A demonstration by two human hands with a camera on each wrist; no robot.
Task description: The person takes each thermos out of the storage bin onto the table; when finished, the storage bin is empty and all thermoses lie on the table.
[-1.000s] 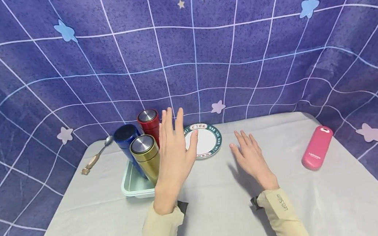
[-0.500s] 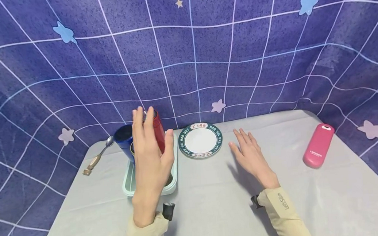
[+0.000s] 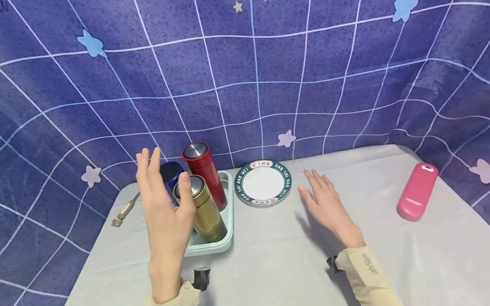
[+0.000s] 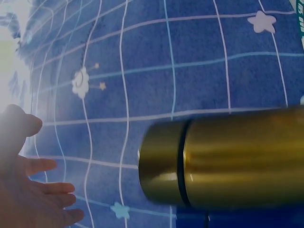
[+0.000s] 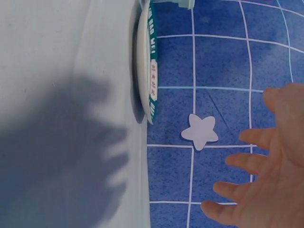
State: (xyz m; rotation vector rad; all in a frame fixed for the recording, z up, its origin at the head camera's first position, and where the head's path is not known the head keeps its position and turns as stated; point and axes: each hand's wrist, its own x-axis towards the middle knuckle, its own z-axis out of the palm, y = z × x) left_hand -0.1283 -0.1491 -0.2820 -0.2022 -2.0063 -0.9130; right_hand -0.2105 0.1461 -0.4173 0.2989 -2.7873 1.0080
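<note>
My left hand [image 3: 164,225] is raised with straight fingers and thumb apart, holding nothing. It appears just left of a gold thermos bottle [image 3: 208,217], which also fills the lower right of the left wrist view with a gap to the hand. A red thermos bottle [image 3: 208,179] and a blue one [image 3: 171,171] stand behind the gold one in a pale green tray [image 3: 230,220]. The hand partly covers the blue bottle and the tray's left side. My right hand [image 3: 327,209] hovers over the table, fingers extended, with nothing in it.
A white plate [image 3: 264,184] with a dark green lettered rim lies between the tray and my right hand. At the left lies a spoon [image 3: 125,211], partly covered. A pink case [image 3: 417,190] lies at the right. A blue gridded curtain [image 3: 282,74] hangs behind the table.
My left hand has moved leftward, from right of the gold bottle, across it, to its left side. The plate and gold bottle are uncovered now. My right hand has stayed put.
</note>
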